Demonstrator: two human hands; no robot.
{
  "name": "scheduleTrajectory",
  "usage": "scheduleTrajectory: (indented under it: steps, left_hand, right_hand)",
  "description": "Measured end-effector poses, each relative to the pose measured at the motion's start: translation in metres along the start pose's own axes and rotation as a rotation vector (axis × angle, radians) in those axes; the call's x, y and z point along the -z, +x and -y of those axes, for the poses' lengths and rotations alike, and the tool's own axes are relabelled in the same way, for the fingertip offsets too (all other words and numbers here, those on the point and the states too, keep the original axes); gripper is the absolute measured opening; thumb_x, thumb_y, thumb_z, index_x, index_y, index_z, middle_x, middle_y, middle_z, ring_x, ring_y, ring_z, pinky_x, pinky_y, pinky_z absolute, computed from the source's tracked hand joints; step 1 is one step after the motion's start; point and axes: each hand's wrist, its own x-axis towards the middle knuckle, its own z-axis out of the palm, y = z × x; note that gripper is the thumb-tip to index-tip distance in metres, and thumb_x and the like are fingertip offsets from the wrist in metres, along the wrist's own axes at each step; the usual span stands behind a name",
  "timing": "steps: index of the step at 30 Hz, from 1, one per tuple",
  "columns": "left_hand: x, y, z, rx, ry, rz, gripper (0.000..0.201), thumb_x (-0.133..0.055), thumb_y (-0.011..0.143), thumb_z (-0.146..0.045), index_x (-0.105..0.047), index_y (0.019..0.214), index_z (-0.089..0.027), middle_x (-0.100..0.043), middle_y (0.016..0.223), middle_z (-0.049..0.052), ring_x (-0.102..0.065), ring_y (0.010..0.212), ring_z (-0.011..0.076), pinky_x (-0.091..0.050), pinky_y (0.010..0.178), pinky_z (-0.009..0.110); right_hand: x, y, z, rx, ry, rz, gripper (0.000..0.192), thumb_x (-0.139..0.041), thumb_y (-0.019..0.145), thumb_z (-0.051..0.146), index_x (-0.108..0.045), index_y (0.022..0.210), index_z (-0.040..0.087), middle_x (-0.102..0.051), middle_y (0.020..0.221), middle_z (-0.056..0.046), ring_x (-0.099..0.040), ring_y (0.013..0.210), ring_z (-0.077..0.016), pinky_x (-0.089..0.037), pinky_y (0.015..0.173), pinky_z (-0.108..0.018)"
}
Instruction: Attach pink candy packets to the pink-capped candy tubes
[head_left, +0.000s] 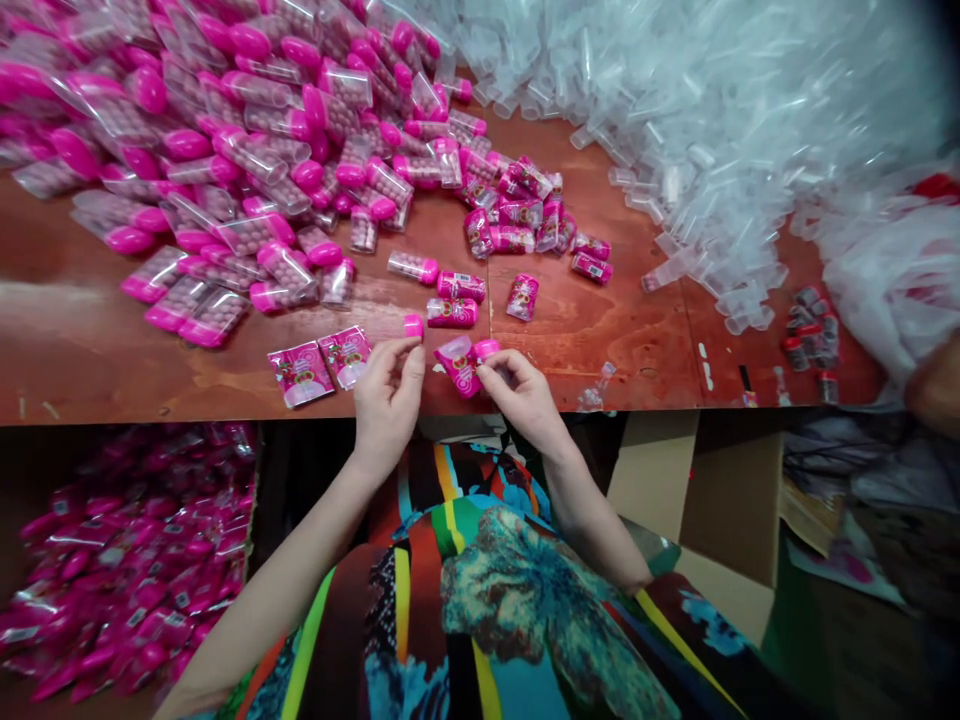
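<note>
Pink tube in your left hand, pink label in your right, at the table's near edge.

Your left hand (386, 392) pinches a clear tube with a pink cap (412, 326) between thumb and fingertips. Your right hand (521, 395) closes on a pink label sleeve (459, 363) and a second pink cap (486, 348). Two flat labels (319, 366) lie just left on the wooden table (600, 340); filled tubes (225, 150) are heaped behind, empty clear tubes (712, 130) to the right.

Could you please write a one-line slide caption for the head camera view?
Left hand holds a pink-capped tube, right hand a pink label sleeve, beside heaped tubes on a wooden table.
</note>
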Motion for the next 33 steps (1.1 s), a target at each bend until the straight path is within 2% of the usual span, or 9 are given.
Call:
scheduleTrajectory:
  steps: [4,7,10,13,16,18,22,29,33]
  left_hand:
    - [0.011,0.011,-0.017,-0.35,0.286,0.249,0.033,-0.059,0.093,-0.023,-0.067,0.124,-0.02,-0.063,0.134,0.012,-0.056,0.125,0.0281,-0.046,0.103,0.046]
    - [0.012,0.013,-0.022,-0.433,0.402,0.445,0.024,-0.059,0.092,-0.019,-0.074,0.111,-0.02,-0.071,0.123,0.012,-0.056,0.124,0.0316,-0.04,0.105,0.053]
    - [0.005,0.01,-0.02,-0.265,0.305,0.322,0.015,-0.063,0.09,-0.021,-0.077,0.087,-0.02,-0.075,0.098,0.009,-0.062,0.105,0.029,-0.042,0.097,0.049]
    - [-0.007,0.006,-0.02,0.1,-0.136,0.061,0.013,-0.071,0.086,-0.03,-0.077,0.081,-0.02,-0.073,0.086,0.006,-0.063,0.085,0.0213,-0.047,0.083,0.037]
    - [-0.019,0.003,-0.025,0.524,-0.673,-0.042,0.02,-0.081,0.076,-0.036,-0.077,0.081,-0.018,-0.072,0.081,0.003,-0.06,0.071,0.0147,-0.046,0.068,0.029]
    - [-0.024,0.001,-0.029,0.687,-0.854,-0.033,0.026,-0.087,0.067,-0.036,-0.077,0.081,-0.016,-0.071,0.079,0.002,-0.058,0.067,0.0119,-0.044,0.063,0.025]
    - [-0.022,-0.001,-0.032,0.743,-0.873,0.034,0.028,-0.087,0.067,-0.035,-0.076,0.082,-0.015,-0.07,0.078,0.003,-0.058,0.068,0.0119,-0.042,0.059,0.023]
    - [0.0,0.009,-0.029,0.604,-0.529,0.305,0.024,-0.079,0.075,-0.038,-0.076,0.074,-0.015,-0.062,0.062,-0.001,-0.048,0.056,0.0092,-0.035,0.055,0.023]
    - [0.001,0.011,-0.026,0.621,-0.536,0.289,0.026,-0.081,0.073,-0.036,-0.07,0.063,-0.014,-0.059,0.055,-0.001,-0.046,0.051,0.0082,-0.032,0.051,0.022]
  right_hand:
    - [0.019,0.006,0.015,0.288,-0.461,0.238,0.013,-0.057,0.099,0.03,-0.066,0.095,0.022,-0.061,0.094,-0.004,-0.059,0.087,-0.0169,-0.048,0.081,-0.031]
    - [0.024,0.011,0.023,0.363,-0.537,0.298,0.014,-0.054,0.101,0.03,-0.067,0.102,0.023,-0.061,0.102,-0.006,-0.06,0.094,-0.0188,-0.049,0.086,-0.033]
    - [0.018,0.012,0.021,0.363,-0.401,0.136,0.014,-0.06,0.099,0.036,-0.067,0.099,0.024,-0.061,0.099,-0.004,-0.061,0.092,-0.0178,-0.05,0.084,-0.032]
    - [0.004,0.008,0.012,0.21,-0.135,-0.117,0.02,-0.067,0.094,0.043,-0.065,0.098,0.024,-0.062,0.091,-0.001,-0.059,0.081,-0.0147,-0.05,0.076,-0.029]
    - [-0.015,0.003,0.004,0.041,0.074,-0.138,0.029,-0.074,0.086,0.046,-0.064,0.101,0.025,-0.063,0.087,0.002,-0.058,0.076,-0.0135,-0.048,0.074,-0.028]
    - [-0.025,0.003,0.002,-0.011,0.141,-0.113,0.031,-0.076,0.084,0.046,-0.063,0.102,0.025,-0.063,0.088,0.002,-0.057,0.077,-0.0135,-0.048,0.075,-0.028]
    - [-0.022,0.009,0.006,-0.028,0.187,-0.097,0.023,-0.068,0.089,0.045,-0.062,0.094,0.023,-0.059,0.082,0.003,-0.052,0.073,-0.012,-0.043,0.071,-0.027]
    - [0.013,0.021,0.017,-0.08,0.091,0.252,0.027,-0.068,0.088,0.048,-0.062,0.087,0.022,-0.056,0.078,0.004,-0.048,0.069,-0.0107,-0.04,0.067,-0.026]
    - [0.013,0.024,0.016,-0.038,0.125,0.144,0.029,-0.064,0.092,0.051,-0.064,0.089,0.023,-0.058,0.08,0.002,-0.052,0.072,-0.0118,-0.044,0.07,-0.027]
